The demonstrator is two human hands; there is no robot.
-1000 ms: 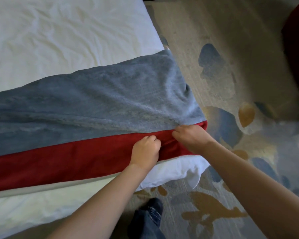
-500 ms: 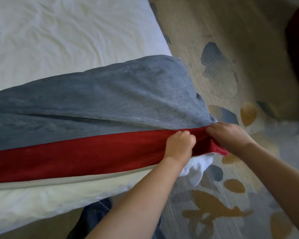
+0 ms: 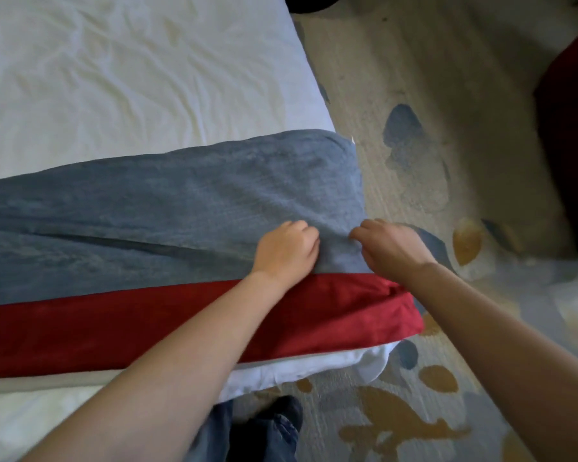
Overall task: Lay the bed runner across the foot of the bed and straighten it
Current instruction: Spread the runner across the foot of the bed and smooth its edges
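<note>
Because the bed (image 3: pixel 114 78), white and wrinkled, carries the bed runner (image 3: pixel 181 195) across its foot with one long fold, I judge a slow, even pull toward the corner is best. Its grey plush is soft, its red band (image 3: pixel 131 325) smooth. Left hand (image 3: pixel 286 250) and right hand (image 3: pixel 392 248) both pinch the grey cloth there.

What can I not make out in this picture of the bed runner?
Head view:
Grey-and-red fabric bed runner: its far end is cut off by the left edge.
Dark red object at right: cut off by the right edge, shadowed and blurred.
Left hand and right hand: fingertips curled under into the runner, hidden.
</note>
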